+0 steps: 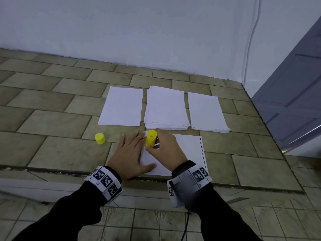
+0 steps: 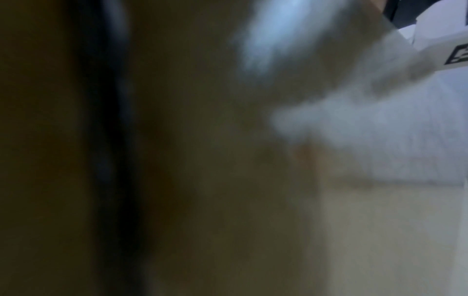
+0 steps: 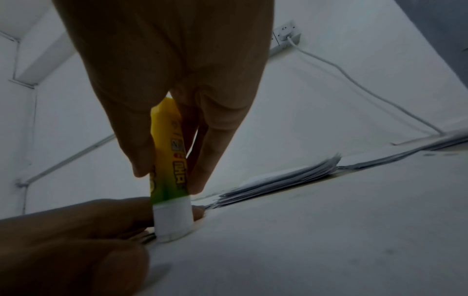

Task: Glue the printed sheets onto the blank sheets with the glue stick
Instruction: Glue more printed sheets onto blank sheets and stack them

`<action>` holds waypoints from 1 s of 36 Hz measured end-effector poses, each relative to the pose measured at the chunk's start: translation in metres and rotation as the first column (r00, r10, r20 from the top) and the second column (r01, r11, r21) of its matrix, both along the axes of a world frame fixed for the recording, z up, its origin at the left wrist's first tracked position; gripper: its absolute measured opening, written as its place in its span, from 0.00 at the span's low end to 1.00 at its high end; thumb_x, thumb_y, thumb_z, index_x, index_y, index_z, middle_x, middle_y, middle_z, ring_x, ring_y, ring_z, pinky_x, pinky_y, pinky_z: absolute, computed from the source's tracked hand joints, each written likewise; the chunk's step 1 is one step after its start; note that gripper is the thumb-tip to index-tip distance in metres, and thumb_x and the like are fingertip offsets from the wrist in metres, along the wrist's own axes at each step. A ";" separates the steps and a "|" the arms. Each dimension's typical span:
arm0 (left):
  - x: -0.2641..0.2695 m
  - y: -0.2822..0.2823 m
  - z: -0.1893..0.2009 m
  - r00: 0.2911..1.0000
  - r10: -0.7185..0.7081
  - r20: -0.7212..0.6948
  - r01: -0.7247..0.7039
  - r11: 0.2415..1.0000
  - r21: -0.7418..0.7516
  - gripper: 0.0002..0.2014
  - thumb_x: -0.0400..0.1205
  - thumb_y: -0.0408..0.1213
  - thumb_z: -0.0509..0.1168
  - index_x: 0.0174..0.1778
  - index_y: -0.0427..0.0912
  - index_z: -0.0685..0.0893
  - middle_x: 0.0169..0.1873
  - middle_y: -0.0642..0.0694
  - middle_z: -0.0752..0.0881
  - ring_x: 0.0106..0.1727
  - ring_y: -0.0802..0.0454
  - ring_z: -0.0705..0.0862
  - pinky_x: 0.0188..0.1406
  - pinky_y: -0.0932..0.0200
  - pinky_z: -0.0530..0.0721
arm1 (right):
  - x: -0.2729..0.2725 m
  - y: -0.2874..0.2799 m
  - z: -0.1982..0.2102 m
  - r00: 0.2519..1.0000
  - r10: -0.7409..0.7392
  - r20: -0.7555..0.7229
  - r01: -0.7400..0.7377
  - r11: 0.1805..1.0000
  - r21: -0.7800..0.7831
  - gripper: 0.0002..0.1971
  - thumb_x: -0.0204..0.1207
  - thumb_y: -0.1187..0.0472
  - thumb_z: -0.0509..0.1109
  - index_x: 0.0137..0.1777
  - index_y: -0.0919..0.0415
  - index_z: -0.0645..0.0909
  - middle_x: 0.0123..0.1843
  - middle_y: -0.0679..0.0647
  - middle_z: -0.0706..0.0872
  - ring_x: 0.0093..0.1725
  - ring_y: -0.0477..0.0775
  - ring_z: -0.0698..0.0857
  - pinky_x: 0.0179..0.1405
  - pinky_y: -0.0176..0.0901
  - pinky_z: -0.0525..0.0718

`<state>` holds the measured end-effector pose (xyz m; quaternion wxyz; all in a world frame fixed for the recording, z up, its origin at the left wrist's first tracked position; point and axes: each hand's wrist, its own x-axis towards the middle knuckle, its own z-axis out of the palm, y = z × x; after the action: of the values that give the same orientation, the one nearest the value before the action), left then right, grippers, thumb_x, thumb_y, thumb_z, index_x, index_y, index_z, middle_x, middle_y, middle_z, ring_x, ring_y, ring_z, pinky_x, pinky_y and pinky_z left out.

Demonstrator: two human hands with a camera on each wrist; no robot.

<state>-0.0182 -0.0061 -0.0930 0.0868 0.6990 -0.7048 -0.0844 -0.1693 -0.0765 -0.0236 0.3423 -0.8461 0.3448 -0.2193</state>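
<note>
1. Two hands work over a single sheet [image 1: 187, 150] lying on the tiled bench [image 1: 60, 153], both wrists wearing bands printed with black-and-white markers.
2. Left hand [image 1: 132, 153] lies flat, palm down, fingers straight and spread, thumb stretched toward the near edge; it presses the sheet's left part, so this grip is open and holds nothing.
3. Right hand [image 1: 166, 150] is arched above the paper, fingers pointing down and curled round the glue stick [image 1: 150, 138], pinching the barrel between thumb and fingers.
4. Seen from the right wrist, the glue stick [image 3: 169, 170] stands nearly upright, yellow shading to green, with its white end touching the sheet [image 3: 329, 230] just beside the left hand's fingers [image 3: 101, 216].
5. Its yellow cap [image 1: 100, 138] stands apart on the tiles, left of the left hand.
6. That sheet carries a dashed black line along its right edge; what else is on it cannot be read.
7. Three paper stacks lie in a row farther back: the left stack [image 1: 122, 106], the middle stack [image 1: 165, 108], which is loosely squared, and the right stack [image 1: 207, 113].
8. Left wrist view is blurred and dark; only a marker band [image 2: 458, 56] is clear.
9. Behind the bench a white cable [image 1: 250, 40] runs down the wall [image 1: 121, 23].
</note>
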 end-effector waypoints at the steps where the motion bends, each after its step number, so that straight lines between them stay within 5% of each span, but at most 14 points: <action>1: 0.000 0.000 0.000 1.000 -0.001 -0.011 0.001 1.000 -0.006 0.57 0.68 0.84 0.37 0.87 0.45 0.53 0.86 0.51 0.55 0.87 0.53 0.43 0.82 0.39 0.33 | 0.002 0.000 -0.001 1.000 0.003 -0.018 -0.003 1.000 -0.004 0.10 0.74 0.62 0.75 0.51 0.61 0.79 0.46 0.57 0.86 0.47 0.56 0.85 0.50 0.55 0.85; 8: -0.001 0.001 0.003 1.000 0.017 -0.002 -0.017 1.000 0.014 0.60 0.66 0.84 0.35 0.86 0.43 0.54 0.86 0.49 0.52 0.87 0.53 0.44 0.83 0.39 0.34 | -0.009 -0.005 0.002 0.997 -0.038 -0.069 0.036 0.998 -0.043 0.09 0.75 0.61 0.73 0.52 0.61 0.78 0.46 0.58 0.86 0.46 0.56 0.85 0.49 0.55 0.85; 15: -0.004 0.003 0.009 0.999 0.040 0.013 -0.040 0.999 0.033 0.56 0.67 0.79 0.41 0.86 0.43 0.54 0.86 0.51 0.50 0.86 0.54 0.43 0.83 0.39 0.35 | -0.057 -0.021 0.004 0.988 -0.151 -0.044 0.147 0.986 -0.079 0.08 0.77 0.62 0.70 0.39 0.65 0.77 0.34 0.58 0.85 0.37 0.56 0.86 0.41 0.56 0.86; 22: -0.004 0.004 0.007 0.999 0.042 0.006 -0.042 0.999 0.009 0.55 0.68 0.78 0.41 0.86 0.44 0.56 0.86 0.51 0.52 0.86 0.54 0.44 0.83 0.39 0.36 | -0.112 -0.038 0.004 0.931 -0.354 -0.091 0.341 0.930 -0.134 0.08 0.75 0.63 0.71 0.37 0.62 0.76 0.33 0.54 0.83 0.35 0.54 0.83 0.32 0.34 0.77; 26: -0.005 0.004 0.005 0.999 0.037 -0.015 -0.037 0.999 -0.013 0.51 0.71 0.75 0.41 0.85 0.43 0.58 0.86 0.51 0.54 0.86 0.54 0.46 0.84 0.39 0.37 | -0.134 -0.045 0.001 0.912 -0.400 -0.093 0.391 0.915 -0.097 0.08 0.72 0.64 0.75 0.37 0.62 0.78 0.36 0.55 0.85 0.38 0.54 0.85 0.34 0.34 0.78; 31: -0.004 0.004 0.001 0.996 0.041 -0.080 -0.047 0.996 -0.073 0.40 0.81 0.63 0.35 0.84 0.43 0.63 0.85 0.51 0.59 0.86 0.55 0.49 0.84 0.41 0.38 | -0.130 -0.039 0.004 0.921 -0.389 -0.019 0.384 0.915 -0.123 0.08 0.75 0.64 0.73 0.38 0.59 0.76 0.36 0.55 0.85 0.38 0.52 0.86 0.32 0.27 0.79; 36: -0.004 0.004 -0.001 0.995 0.043 -0.085 -0.051 0.994 -0.097 0.36 0.82 0.56 0.34 0.83 0.43 0.65 0.84 0.50 0.62 0.86 0.53 0.52 0.84 0.39 0.42 | -0.097 -0.013 0.015 0.984 -0.159 0.073 0.162 0.986 -0.029 0.05 0.74 0.65 0.75 0.45 0.65 0.82 0.41 0.56 0.87 0.40 0.48 0.87 0.42 0.37 0.86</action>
<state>-0.0223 -0.0018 -0.0936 0.1525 0.7061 -0.6873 -0.0760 -0.2661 -0.0893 -0.0090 0.3206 -0.8131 0.3957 -0.2820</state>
